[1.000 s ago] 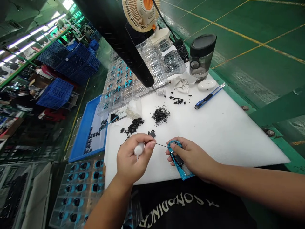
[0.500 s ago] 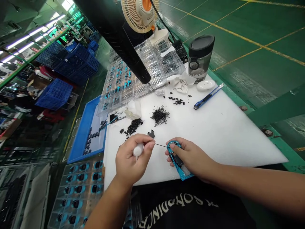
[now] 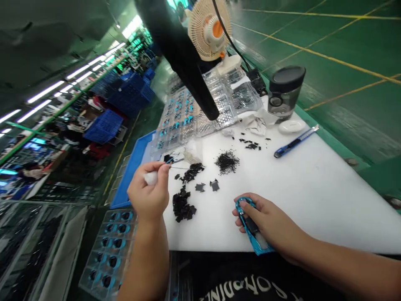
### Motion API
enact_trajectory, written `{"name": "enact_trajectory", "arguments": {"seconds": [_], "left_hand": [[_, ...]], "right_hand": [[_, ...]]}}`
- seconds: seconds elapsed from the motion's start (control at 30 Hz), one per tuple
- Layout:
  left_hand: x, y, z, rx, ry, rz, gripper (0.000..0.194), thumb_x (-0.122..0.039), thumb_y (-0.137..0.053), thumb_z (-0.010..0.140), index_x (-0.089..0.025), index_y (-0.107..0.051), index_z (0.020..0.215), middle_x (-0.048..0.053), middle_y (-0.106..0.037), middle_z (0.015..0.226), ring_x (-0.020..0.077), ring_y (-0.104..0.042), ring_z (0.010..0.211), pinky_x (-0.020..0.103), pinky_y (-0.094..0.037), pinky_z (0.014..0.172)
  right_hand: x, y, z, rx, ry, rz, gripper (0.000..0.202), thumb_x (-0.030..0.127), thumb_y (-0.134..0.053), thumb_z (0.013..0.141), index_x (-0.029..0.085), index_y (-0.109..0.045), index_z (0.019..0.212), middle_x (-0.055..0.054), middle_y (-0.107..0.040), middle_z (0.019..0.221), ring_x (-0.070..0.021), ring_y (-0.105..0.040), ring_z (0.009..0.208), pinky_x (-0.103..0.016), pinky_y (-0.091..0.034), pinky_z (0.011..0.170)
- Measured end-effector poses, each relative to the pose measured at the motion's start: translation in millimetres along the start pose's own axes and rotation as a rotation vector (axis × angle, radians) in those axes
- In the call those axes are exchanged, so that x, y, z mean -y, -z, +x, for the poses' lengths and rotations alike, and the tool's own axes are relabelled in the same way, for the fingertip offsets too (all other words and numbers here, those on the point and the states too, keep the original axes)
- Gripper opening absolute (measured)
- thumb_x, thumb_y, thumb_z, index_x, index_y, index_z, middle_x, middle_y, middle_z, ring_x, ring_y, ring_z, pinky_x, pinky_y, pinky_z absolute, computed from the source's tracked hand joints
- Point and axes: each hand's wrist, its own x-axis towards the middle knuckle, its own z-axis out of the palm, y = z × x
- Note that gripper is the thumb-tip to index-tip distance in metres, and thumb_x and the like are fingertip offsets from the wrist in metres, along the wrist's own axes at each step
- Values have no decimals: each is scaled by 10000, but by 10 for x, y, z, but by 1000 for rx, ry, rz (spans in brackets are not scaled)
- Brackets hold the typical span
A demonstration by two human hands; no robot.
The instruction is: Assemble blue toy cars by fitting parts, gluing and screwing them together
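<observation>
My left hand (image 3: 149, 190) is closed round a thin metal tool with a white handle (image 3: 151, 178). The tool's tip points right, at a pile of small black pieces (image 3: 192, 171). In my right hand (image 3: 266, 215) lies a blue casing (image 3: 255, 234) with dark and grey parts inside, gripped between thumb and fingers near the table's front edge. Two flat grey-black pieces (image 3: 214, 185) lie between the hands, beside a larger heap of black parts (image 3: 183, 205). Farther back is a heap of tiny black bits (image 3: 227, 162).
A black tube (image 3: 200, 90) hangs over clear compartment trays (image 3: 188, 113). Behind stands a fan (image 3: 210, 31). A lidded cup (image 3: 285, 94), white case (image 3: 291, 126) and blue cutter (image 3: 296, 141) sit at the back right. A compartment tray (image 3: 109, 251) is at lower left.
My left hand has moved left with the tool, away from the blue casing to the black pieces. My right hand still holds the casing. The view has shifted, uncovering the larger black heap.
</observation>
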Motion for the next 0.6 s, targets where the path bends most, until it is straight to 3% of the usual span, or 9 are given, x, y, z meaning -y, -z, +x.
{"name": "enact_trajectory", "arguments": {"seconds": [0.07, 0.23, 0.43, 0.6], "left_hand": [[162, -59, 209, -30, -2, 96, 185, -351, -648, 836, -174, -697, 854, 21, -676, 765, 143, -624, 691, 263, -478, 666], [370, -272, 526, 42, 45, 115, 203, -372, -603, 842, -180, -669, 845, -4, -642, 739, 127, -570, 668, 241, -421, 648], [484, -456, 565, 166, 132, 70, 205, -385, -616, 811, -184, -649, 828, -13, -591, 694, 138, -522, 652, 255, -396, 643], [723, -511, 436, 231, 272, -61, 350, -400, -642, 796, -192, -559, 1064, 13, -619, 844, 150, -570, 742, 272, -440, 715]], "right_hand": [[-6, 7, 12, 3, -2, -4, 277, 481, -558, 927, 218, -575, 1011, -35, -657, 912, -169, -630, 755, -330, -548, 721], [0, 1, -2, 0, 0, -20, 304, 493, -578, 911, 221, -562, 1045, -39, -663, 923, -174, -628, 761, -327, -549, 716], [21, -21, -29, -6, 4, -53, 318, 500, -563, 912, 205, -576, 1030, -54, -666, 921, -181, -629, 766, -328, -548, 711], [34, -31, -24, -8, 5, -36, 321, 500, -577, 904, 206, -583, 1032, -59, -665, 927, -187, -630, 776, -346, -544, 726]]}}
